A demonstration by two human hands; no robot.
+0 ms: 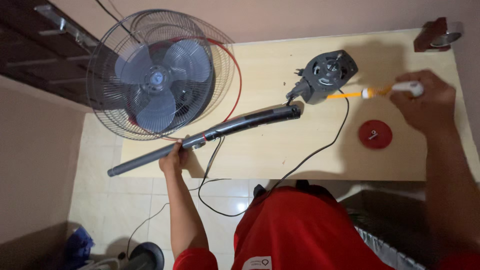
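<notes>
Fan parts lie spread over the pale wooden table (310, 160), and we take the grey motor housing (327, 75) near the far edge as our landmark. Largest is the fan head (155, 75), its wire guard still closed around 3 grey blades; it sits well to the left of the motor housing, overhanging the table's left end. Next comes the dark stand pole (210, 135), which runs from just below the motor housing down and leftward past the table's near edge. Our left hand (174, 159) is wrapped around that pole at its lower part, fingers curled closed on it. A black power cord (310, 155) trails from the motor housing toward us and drops off the near edge to the floor.

To the right of the motor housing, our right hand (425, 102) grips the white handle of a screwdriver (385, 91), fingers closed tight on it, with the orange shaft pointing at the housing and the tip about touching its side. Below and to the right of the housing lies a red round cap (375, 134) with a small screw (373, 134) resting on it.

We judge the job mid-way: motor housing already off the fan head, guard and blades not yet apart.
</notes>
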